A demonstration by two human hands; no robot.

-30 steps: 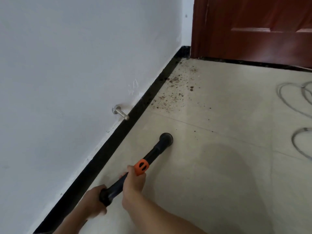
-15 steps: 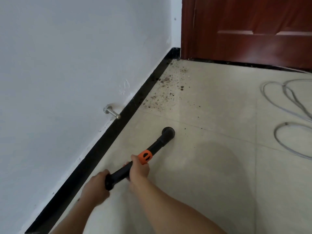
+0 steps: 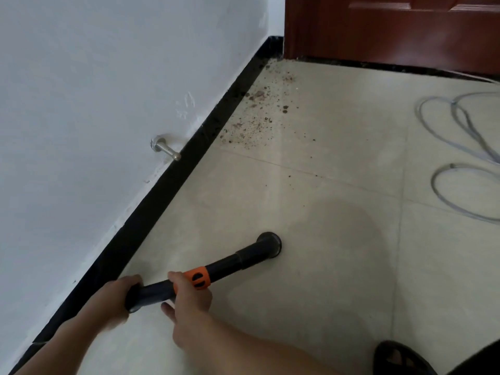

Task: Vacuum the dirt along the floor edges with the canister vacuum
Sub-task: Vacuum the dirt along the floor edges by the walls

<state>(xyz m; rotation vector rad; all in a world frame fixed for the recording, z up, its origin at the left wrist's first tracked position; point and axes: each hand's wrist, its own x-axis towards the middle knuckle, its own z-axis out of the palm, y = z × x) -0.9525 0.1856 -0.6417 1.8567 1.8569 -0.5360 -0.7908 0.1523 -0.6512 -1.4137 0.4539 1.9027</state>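
Observation:
A black vacuum wand (image 3: 230, 263) with an orange collar (image 3: 198, 277) lies low over the pale tile floor, its round nozzle (image 3: 269, 244) resting on the tile. My left hand (image 3: 119, 299) grips the wand's near end. My right hand (image 3: 189, 299) holds the tube just behind the orange collar, fingers curled around it. Brown dirt (image 3: 257, 112) is scattered along the black baseboard (image 3: 189, 163) near the corner, well beyond the nozzle.
A white wall with a metal door stop (image 3: 165, 150) runs along the left. A dark red door (image 3: 392, 31) closes the far end. A grey cord (image 3: 460, 147) loops on the floor at right. A dark shoe (image 3: 400, 358) shows bottom right.
The view has pulled back and shifted right. The nozzle sits farther from the dirt patch and more toward the floor's middle. Both hands keep their hold.

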